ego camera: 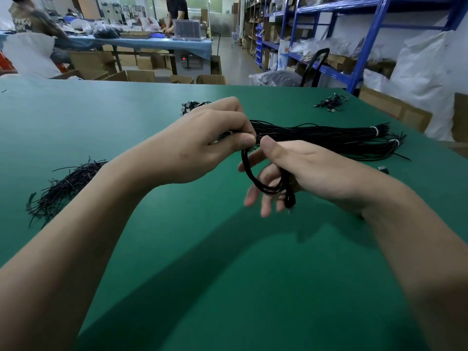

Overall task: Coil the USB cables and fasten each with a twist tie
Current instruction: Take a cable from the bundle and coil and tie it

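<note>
1. Head view, progress: one thin black USB cable (249,177) is mid-coil, with a few loops formed and no tie on it yet. I'd call this the winding step, early in the task overall.
2. Still to do: a long bundle of straight black USB cables (316,138) lies on the green table (177,274) behind the hands, still bound with white bands (376,131) near its right end. None of these are coiled.
3. Tie stock: a loose pile of short black twist ties (63,188) sits on the table well to the left, untouched.
4. A small dark cluster (331,102) lies at the far right of the table. It could be finished coils, but it's too small to tell.
5. Left hand (202,143): fingers curled, thumb and fingertips pinching the cable at the top of the loop.
6. Right hand (298,168): fingers fairly straight and spread, pointing left, thumb up. The loops hang round the fingers, and a plug end (290,201) dangles below.
7. The hands are close together above the table, thumb tips nearly meeting, and the coil is held clear of the surface.
</note>
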Demonstrator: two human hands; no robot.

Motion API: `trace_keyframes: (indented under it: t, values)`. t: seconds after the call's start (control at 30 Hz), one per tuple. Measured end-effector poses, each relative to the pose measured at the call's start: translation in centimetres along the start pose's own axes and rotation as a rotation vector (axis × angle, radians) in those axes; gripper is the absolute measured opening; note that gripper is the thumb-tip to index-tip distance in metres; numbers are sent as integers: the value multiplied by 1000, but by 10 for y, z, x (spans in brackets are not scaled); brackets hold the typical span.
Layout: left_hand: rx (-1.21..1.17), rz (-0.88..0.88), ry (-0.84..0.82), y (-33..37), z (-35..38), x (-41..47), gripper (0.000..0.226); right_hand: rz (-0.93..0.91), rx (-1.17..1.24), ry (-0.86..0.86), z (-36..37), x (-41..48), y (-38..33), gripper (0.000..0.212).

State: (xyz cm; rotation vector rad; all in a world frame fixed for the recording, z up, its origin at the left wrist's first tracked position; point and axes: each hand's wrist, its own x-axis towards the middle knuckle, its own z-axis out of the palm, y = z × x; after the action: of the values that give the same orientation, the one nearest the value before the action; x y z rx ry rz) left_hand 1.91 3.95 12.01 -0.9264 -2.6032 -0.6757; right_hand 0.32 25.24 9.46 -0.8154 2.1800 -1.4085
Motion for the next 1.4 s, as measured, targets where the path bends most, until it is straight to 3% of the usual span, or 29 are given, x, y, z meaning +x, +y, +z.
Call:
trace_keyframes:
  t: [0.23, 0.4, 0.53, 0.67, 0.77, 0.83, 0.9, 1.07, 1.2, 1.3, 1.37, 1.4]
  values:
    - [-49, 43, -49, 9, -4, -2, 15, 72, 391, -324, -8, -4, 15, 63]
    - [17, 65, -49, 7, -4, 0, 12, 39, 449, -317, 2, 0, 20, 44]
    - [155, 62, -9, -3, -7, -2, 15, -32, 179, -53, 11, 8, 13, 42]
    - [406, 83, -32, -5, -14, -6, 41, -153, -662, 234, 20, 14, 8, 34]
    - [343, -108, -234, -2, -5, -10, 61, -156, -1078, 278, 31, 18, 11, 43]
    - [85, -285, -404, -3, 9, -17, 63, -178, -1127, 255, 41, 19, 11, 43]
    - [-88, -376, -448, -8, 23, -30, 58, -135, -1134, 172, 46, 17, 11, 33]
    - [-170, -360, -367, -20, 57, -68, 48, 7, -1096, -95, 60, 16, 16, 40]
    - [-121, -389, -282, -20, 74, -85, 43, 53, -1057, -151, 66, 16, 22, 35]
    - [-81, -415, -141, -18, 81, -86, 39, 32, -1117, -33, 65, 11, 18, 26]
    - [-124, -451, 0, -17, 87, -87, 41, -110, -1219, 270, 61, 6, 24, 33]
    - [-168, -477, 80, -16, 90, -88, 42, -195, -1152, 466, 61, 1, 24, 33]
